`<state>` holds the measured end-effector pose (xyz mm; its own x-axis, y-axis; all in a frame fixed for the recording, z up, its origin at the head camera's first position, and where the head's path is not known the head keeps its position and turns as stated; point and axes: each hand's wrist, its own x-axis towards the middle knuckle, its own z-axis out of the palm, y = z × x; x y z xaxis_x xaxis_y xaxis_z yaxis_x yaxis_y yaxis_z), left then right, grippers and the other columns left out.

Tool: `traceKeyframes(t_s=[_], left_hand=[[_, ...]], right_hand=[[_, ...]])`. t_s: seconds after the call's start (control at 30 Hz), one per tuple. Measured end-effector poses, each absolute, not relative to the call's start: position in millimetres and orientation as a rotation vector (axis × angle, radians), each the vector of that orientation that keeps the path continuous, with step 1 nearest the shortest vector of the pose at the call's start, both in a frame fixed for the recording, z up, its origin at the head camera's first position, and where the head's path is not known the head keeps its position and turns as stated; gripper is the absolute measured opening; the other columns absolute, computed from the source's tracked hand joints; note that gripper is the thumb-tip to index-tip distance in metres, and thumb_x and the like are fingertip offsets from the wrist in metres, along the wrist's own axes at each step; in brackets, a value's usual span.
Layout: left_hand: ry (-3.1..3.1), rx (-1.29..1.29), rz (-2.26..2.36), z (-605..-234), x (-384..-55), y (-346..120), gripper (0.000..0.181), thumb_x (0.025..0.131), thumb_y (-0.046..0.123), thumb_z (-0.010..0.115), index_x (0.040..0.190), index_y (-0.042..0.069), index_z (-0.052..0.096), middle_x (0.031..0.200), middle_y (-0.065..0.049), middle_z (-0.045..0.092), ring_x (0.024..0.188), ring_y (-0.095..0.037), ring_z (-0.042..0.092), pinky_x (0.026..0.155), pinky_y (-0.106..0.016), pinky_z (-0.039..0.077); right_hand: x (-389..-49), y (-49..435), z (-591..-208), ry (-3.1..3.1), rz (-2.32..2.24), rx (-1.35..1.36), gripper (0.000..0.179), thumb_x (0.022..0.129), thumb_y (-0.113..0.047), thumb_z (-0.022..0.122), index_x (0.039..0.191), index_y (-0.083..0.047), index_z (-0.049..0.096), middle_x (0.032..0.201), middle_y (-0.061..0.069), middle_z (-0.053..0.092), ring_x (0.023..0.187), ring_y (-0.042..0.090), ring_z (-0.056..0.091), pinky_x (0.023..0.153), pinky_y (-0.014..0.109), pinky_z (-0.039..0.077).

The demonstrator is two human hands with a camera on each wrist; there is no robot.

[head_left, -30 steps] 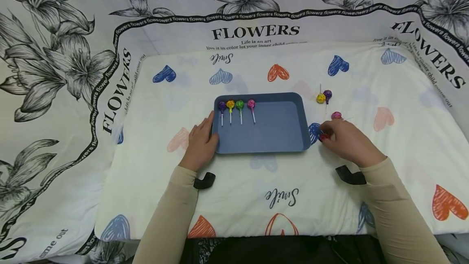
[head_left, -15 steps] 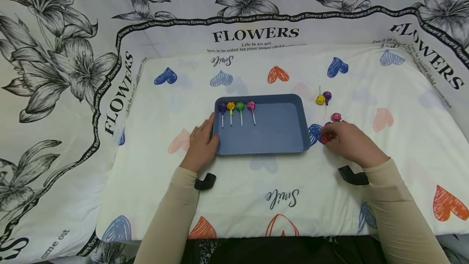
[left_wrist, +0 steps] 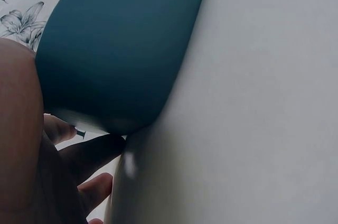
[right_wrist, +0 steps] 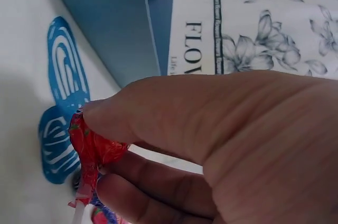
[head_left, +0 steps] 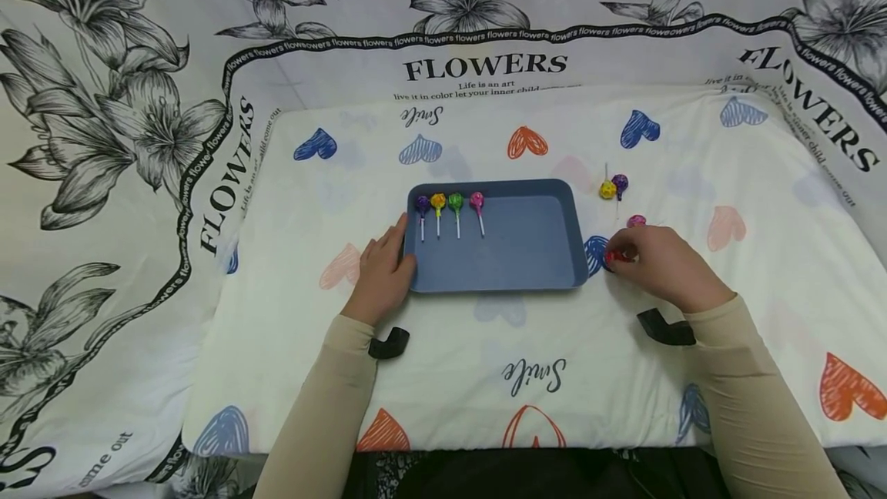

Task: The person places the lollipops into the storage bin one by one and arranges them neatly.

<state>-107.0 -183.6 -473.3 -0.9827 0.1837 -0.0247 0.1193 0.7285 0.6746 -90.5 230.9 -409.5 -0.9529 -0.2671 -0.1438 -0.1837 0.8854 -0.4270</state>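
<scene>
My right hand (head_left: 654, 264) pinches a lollipop in a red wrapper (right_wrist: 87, 139) between thumb and fingers, just right of a blue-grey tray (head_left: 513, 256). Its white stick points down in the right wrist view. Behind those fingers peeks another lollipop in a dark blue and pink wrapper (right_wrist: 103, 216), mostly hidden. My left hand (head_left: 379, 272) rests along the tray's left side, its fingers stretched against the wall. Inside the tray, a row along the back left holds purple (head_left: 423, 206), yellow (head_left: 438, 202), green (head_left: 455, 202) and pink (head_left: 476, 199) lollipops, sticks toward me.
Yellow (head_left: 607, 189) and purple (head_left: 620, 183) lollipops lie together on the cloth right of the tray. A pink lollipop (head_left: 636, 221) lies just beyond my right hand, partly covered by it. The white cloth (head_left: 443, 376) is printed with hearts.
More of the red lollipop shows between my right fingertips than a second ago. That hand has barely shifted; my left hand and the tray stay in place.
</scene>
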Motion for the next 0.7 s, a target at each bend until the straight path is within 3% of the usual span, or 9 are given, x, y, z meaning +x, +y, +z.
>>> traceKeyframes(t_s=[0.23,0.7], left_hand=[[2.835,0.248,1.095,-473.2,-106.1,-183.4,0.066,0.098,0.022,0.041,0.158,0.028,0.014,0.158,-0.004,0.029,0.148,-0.022,0.022,0.12,-0.045,0.002],[2.837,0.251,1.097,-471.3,-105.7,-183.8,0.066,0.098,0.022,0.041,0.158,0.027,0.014,0.158,-0.004,0.03,0.148,-0.022,0.022,0.12,-0.046,0.002]], right_hand=[[-94.7,226.5,-401.9,2.882,-0.597,-0.265,0.022,0.086,-0.025,0.072,0.095,-0.005,0.075,0.081,0.005,0.069,0.069,0.019,0.059,0.057,0.032,0.048],[-104.6,207.9,-389.7,2.946,-0.674,-0.222,0.031,0.088,-0.035,0.071,0.096,-0.006,0.077,0.086,0.008,0.073,0.072,0.02,0.063,0.06,0.038,0.051]])
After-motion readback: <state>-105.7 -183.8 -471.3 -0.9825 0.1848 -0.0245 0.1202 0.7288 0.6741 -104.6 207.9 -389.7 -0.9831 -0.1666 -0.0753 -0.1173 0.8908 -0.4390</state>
